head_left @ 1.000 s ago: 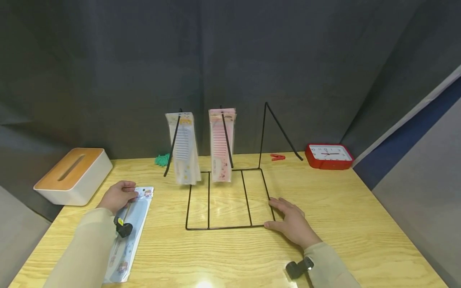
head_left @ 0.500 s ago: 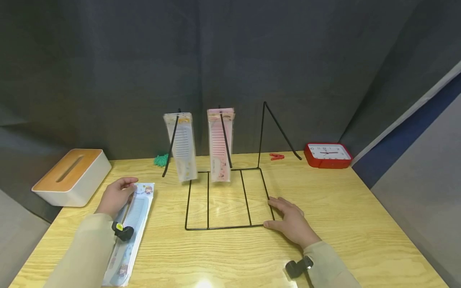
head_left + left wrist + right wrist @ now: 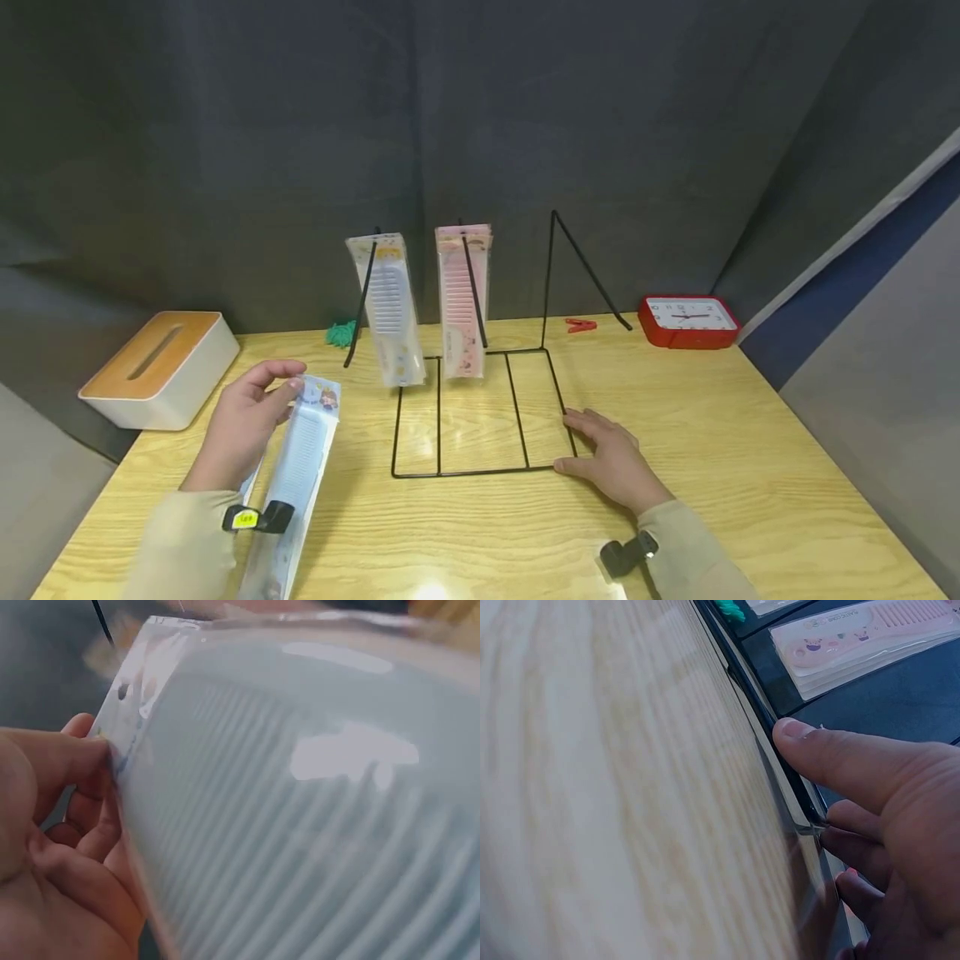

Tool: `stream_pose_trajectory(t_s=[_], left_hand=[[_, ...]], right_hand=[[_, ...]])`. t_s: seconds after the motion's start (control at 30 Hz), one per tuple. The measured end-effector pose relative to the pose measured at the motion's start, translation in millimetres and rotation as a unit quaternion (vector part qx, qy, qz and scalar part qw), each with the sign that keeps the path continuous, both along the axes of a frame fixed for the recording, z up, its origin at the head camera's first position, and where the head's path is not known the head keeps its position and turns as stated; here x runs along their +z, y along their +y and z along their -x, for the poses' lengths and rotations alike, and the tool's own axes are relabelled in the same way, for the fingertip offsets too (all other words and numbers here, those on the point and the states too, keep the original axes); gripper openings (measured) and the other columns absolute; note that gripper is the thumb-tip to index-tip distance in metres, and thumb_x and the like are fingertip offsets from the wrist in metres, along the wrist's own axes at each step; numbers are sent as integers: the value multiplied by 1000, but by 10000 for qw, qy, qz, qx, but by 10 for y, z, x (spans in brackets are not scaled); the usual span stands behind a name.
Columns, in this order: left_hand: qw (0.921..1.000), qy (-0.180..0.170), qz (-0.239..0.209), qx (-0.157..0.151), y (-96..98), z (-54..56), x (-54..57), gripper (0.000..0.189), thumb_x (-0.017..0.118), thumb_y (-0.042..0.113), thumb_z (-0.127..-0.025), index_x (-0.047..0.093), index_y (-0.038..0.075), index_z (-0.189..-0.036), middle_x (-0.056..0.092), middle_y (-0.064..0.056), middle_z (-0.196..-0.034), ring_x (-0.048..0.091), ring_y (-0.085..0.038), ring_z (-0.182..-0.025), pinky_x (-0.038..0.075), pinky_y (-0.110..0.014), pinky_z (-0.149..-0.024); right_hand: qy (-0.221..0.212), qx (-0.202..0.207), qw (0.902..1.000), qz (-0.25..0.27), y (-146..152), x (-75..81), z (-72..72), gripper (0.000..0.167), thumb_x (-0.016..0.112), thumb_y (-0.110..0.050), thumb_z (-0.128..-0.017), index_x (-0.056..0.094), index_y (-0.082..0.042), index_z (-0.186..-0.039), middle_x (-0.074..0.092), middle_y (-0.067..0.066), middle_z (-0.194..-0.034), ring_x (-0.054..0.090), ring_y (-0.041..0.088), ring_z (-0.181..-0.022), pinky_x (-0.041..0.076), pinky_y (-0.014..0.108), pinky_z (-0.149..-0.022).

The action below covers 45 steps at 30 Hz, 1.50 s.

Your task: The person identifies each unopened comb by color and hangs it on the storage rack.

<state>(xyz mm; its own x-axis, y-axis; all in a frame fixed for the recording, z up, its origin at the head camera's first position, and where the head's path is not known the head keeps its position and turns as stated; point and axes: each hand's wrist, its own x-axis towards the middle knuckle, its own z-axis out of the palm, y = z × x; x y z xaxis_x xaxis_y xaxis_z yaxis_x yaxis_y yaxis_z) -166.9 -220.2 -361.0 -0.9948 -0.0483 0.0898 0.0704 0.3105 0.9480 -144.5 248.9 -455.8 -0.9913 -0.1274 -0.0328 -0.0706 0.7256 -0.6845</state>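
Observation:
My left hand (image 3: 243, 425) pinches the upper left edge of a clear-wrapped pale blue comb (image 3: 300, 458), between thumb and fingers. Its top end is tilted up off the table, with the punched hole visible in the left wrist view. A second blue package (image 3: 251, 483) shows partly beneath, mostly hidden by the hand. My right hand (image 3: 611, 462) rests at the front right corner of a black wire rack (image 3: 487, 472), thumb touching the front bar and fingers by the side bar. Packaged blue combs (image 3: 388, 308) hang on the rack's left hook, pink ones (image 3: 459, 308) on its middle hook.
The rack's right hook (image 3: 588, 267) bears nothing. A tissue box (image 3: 195, 383) with a wooden lid stands at the left. Along the back lie a green tangled bundle (image 3: 340, 334), a red clip (image 3: 581, 326) and a red clock (image 3: 688, 337). Dark cloth (image 3: 300, 167) hangs behind.
My left hand has lifted the top end of the blue comb package and shifted it slightly right, uncovering part of another package below. The right hand stays at the rack's corner.

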Motion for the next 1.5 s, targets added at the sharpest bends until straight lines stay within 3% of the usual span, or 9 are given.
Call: stream_pose_trajectory(t_s=[0.1, 0.2, 0.43, 0.53, 0.6, 0.77, 1.13, 1.33, 1.5], left_hand=[[9967, 353, -724, -66, 166, -210, 101, 21, 65, 16, -100, 65, 5, -118, 61, -1, -115, 60, -9, -83, 54, -22, -71], [9847, 901, -1475, -231, 340, -393, 222, 14, 64, 3, -98, 67, 2, -111, 64, -1, -101, 55, -10, -71, 51, -21, -63], [9235, 2124, -3080, -848, 710, -612, 497, 19, 55, -17, -94, 66, -10, -108, 62, -9, -99, 62, -12, -78, 53, -20, -64], [9113, 2371, -3301, -660, 811, -642, 609, 18, 55, -19, -93, 65, -12, -107, 61, -12, -99, 61, -14, -78, 52, -20, -63], [9124, 2433, -3262, -428, 858, -651, 676, 17, 58, -18, -92, 65, -13, -107, 61, -13, -99, 62, -14, -76, 53, -20, -63], [9308, 2433, -2729, 25, 919, -664, 777, 16, 63, -14, -91, 66, -12, -107, 62, -15, -103, 64, -16, -77, 57, -23, -67], [9416, 2620, -2107, 192, 949, -558, 786, 17, 63, -11, -92, 65, -14, -109, 62, -11, -104, 60, -13, -74, 55, -19, -68], [9591, 2586, -992, 591, 968, -287, 790, 15, 64, -2, -96, 67, -8, -109, 63, -3, -103, 57, -11, -73, 48, -16, -66], [9538, 2805, 644, 862, 926, 95, 813, 15, 61, 8, -100, 68, 1, -111, 61, -3, -103, 59, -12, -83, 47, -17, -70]], right_hand=[[18, 2, 10000, -9, 6, 7, 0, 80, 81, -45, -83, 50, -12, -148, 40, 12, -157, 24, 45, -146, 11, 69, -111], [-8, 5, 10000, -7, 6, 4, 2, 80, 80, -45, -83, 50, -12, -149, 40, 12, -157, 24, 46, -145, 13, 70, -110], [3, -62, 10000, -60, 23, -23, 18, 80, 82, -43, -82, 50, -12, -148, 39, 12, -157, 24, 45, -145, 12, 69, -111], [21, -46, 10000, -41, 17, -23, 24, 79, 82, -42, -82, 51, -12, -148, 40, 12, -157, 25, 45, -146, 12, 69, -111], [20, -42, 10000, -28, 14, -22, 25, 79, 82, -42, -82, 51, -12, -148, 40, 12, -157, 25, 45, -146, 12, 70, -111], [-78, -82, 9999, -8, 5, -16, 15, 80, 81, -44, -82, 50, -13, -149, 38, 14, -158, 24, 48, -144, 14, 72, -109], [-61, -90, 9999, -43, 7, -10, 13, 79, 81, -43, -82, 50, -13, -149, 38, 14, -158, 25, 47, -145, 14, 71, -110], [-50, -81, 10000, -31, 10, -11, 9, 79, 82, -43, -82, 50, -14, -149, 39, 12, -157, 25, 46, -145, 13, 71, -110], [-1, -38, 10000, 68, 10, -16, 7, 78, 82, -42, -82, 51, -12, -148, 41, 12, -157, 25, 45, -146, 11, 70, -111]])
